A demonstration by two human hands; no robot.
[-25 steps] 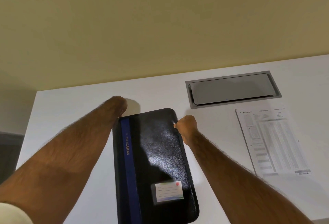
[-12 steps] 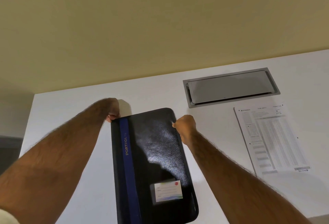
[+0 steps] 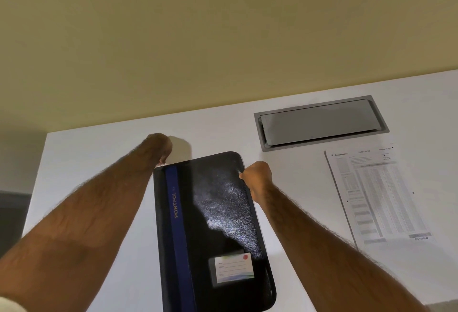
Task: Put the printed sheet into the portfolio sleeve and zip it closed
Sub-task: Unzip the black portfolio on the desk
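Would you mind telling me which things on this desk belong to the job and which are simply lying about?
Job:
- portfolio, black, flat on the desk
- printed sheet, on the desk right of it, not yet inside
- left hand at its far left corner
- right hand at its far right edge

Lying about:
- grey hatch set in the desk

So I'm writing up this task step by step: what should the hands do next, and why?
Probably draw the zip open along the portfolio. It lies shut, the left hand pinches its far left corner, the right hand its right edge, and the printed sheet lies on the table, outside.
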